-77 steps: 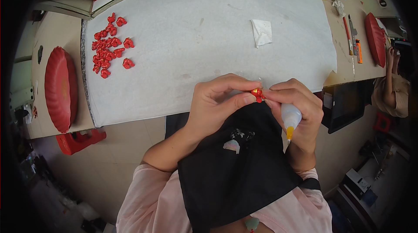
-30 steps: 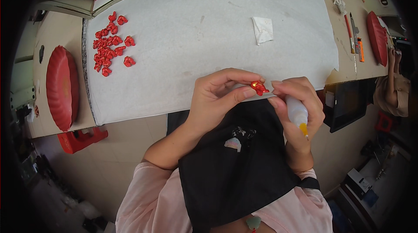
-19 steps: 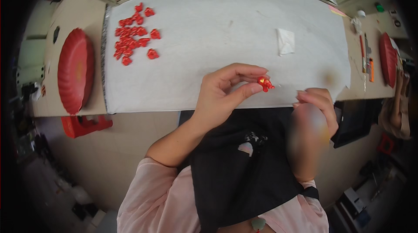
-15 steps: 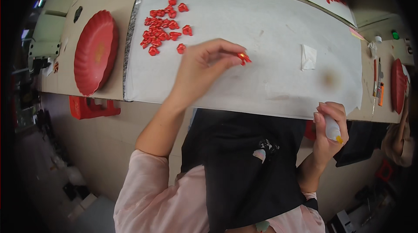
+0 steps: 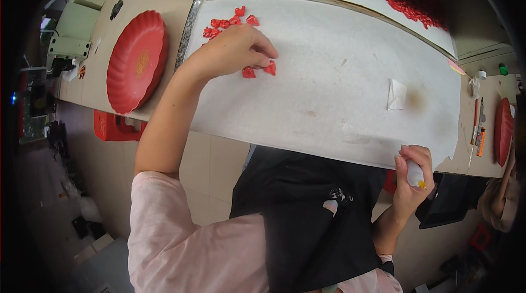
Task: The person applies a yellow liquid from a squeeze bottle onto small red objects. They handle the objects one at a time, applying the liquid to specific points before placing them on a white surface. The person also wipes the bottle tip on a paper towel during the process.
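Tabletop (image 5: 174,16) had kinda smudgy white paper (image 5: 329,106), red stool (image 5: 104,127) below | left hand (image 5: 241,49) at red trinket (image 5: 272,68), couldn't tell grip | right hand (image 5: 406,191) held bottle (image 5: 415,173)

The left fingers (image 5: 266,44) partly hide a red piece (image 5: 271,70), their grip unclear.

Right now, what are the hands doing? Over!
Left hand at red piece, grip unclear. Right hand holding bottle. Other red pieces close beside left hand.

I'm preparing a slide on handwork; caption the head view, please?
The left hand touches a small red piece over a white sheet; the right hand holds a yellow-tipped bottle.
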Demonstrator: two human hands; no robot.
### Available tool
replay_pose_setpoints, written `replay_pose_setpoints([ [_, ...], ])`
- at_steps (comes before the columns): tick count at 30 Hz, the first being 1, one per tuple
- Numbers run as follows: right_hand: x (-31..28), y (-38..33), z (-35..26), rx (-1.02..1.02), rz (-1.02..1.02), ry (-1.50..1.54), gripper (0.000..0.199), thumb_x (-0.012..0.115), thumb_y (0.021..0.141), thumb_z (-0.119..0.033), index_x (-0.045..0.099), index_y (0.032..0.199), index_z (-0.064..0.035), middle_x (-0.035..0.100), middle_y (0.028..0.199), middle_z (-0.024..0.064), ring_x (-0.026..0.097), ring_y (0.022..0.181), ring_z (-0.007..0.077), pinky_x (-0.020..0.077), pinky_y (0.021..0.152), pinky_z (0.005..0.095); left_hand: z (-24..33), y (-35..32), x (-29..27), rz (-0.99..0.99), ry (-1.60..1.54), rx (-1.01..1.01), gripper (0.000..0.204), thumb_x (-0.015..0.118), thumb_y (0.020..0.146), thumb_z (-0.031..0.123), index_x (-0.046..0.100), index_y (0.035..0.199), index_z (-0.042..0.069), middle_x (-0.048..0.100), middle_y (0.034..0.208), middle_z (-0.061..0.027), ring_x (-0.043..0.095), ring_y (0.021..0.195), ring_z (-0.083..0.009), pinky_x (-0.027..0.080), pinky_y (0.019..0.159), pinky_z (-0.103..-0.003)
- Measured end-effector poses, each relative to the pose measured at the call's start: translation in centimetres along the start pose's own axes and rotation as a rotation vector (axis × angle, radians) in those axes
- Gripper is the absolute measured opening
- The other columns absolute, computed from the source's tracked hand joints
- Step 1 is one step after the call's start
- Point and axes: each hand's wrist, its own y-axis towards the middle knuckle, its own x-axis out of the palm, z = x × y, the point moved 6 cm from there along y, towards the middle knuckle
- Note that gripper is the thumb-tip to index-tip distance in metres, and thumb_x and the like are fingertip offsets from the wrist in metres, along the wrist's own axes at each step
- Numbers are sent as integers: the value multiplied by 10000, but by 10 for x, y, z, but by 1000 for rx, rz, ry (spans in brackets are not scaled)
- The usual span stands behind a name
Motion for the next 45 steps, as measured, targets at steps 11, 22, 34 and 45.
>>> replay_pose_setpoints([
  [11, 2, 23, 16, 52, -37, 63, 186, 628, 650, 87, 592, 815, 8, 545, 766, 81, 499, 616, 130, 394, 552, 215, 80, 189, -58, 637, 435, 406, 182, 537, 777, 141, 621, 912, 51, 623, 809, -98, 602, 694, -199, 474, 668, -296],
  [22, -8, 13, 39, 140, 32, 108, 293, 568, 668, 78, 526, 949, 7, 510, 845, 88, 477, 647, 133, 394, 592, 221, 94, 244, -66, 638, 481, 445, 239, 449, 830, 226, 589, 944, 70, 571, 676, -125, 541, 508, -214, 432, 445, -338],
  [34, 1, -10, 19, 105, 38, 539, 385, 463, 780, -82, 343, 1139, -14, 389, 1075, 167, 531, 794, 250, 506, 574, 310, 84, -1, 98, -131, -1332, 236, 211, 537, 823, 99, 531, 1014, 11, 589, 958, -119, 584, 767, -130, 469, 730, -256],
  [45, -7, -27, 6, 137, 122, 572, 442, 490, 815, -102, 352, 1213, 32, 434, 1082, 173, 540, 836, 273, 524, 599, 326, 93, -29, 167, -250, -1650, 191, 200, 519, 837, 71, 534, 1029, 16, 575, 1002, -149, 596, 807, -167, 480, 742, -273],
])
